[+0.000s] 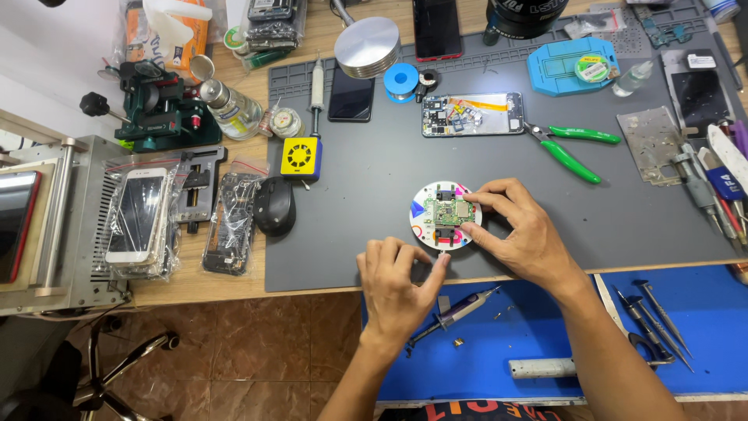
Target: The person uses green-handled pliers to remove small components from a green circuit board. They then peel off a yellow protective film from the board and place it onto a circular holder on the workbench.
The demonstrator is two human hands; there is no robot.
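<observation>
The round white holder (pixel 445 215) on the grey mat (pixel 374 179) is pinched by the right hand (pixel 523 234); its lower edge is touched by the loosely curled, empty left hand (pixel 399 284).

Single view, head-worn camera. Looks steeply down and forward over the worktop (pixel 358 210) from the person's own side. Medium-close: both forearms enter from the bottom edge, fingers (pixel 487 195) land just right of frame centre. Worktop's far edge lies beyond the fingers; floor (pixel 257 351) shows below-left of them.
</observation>
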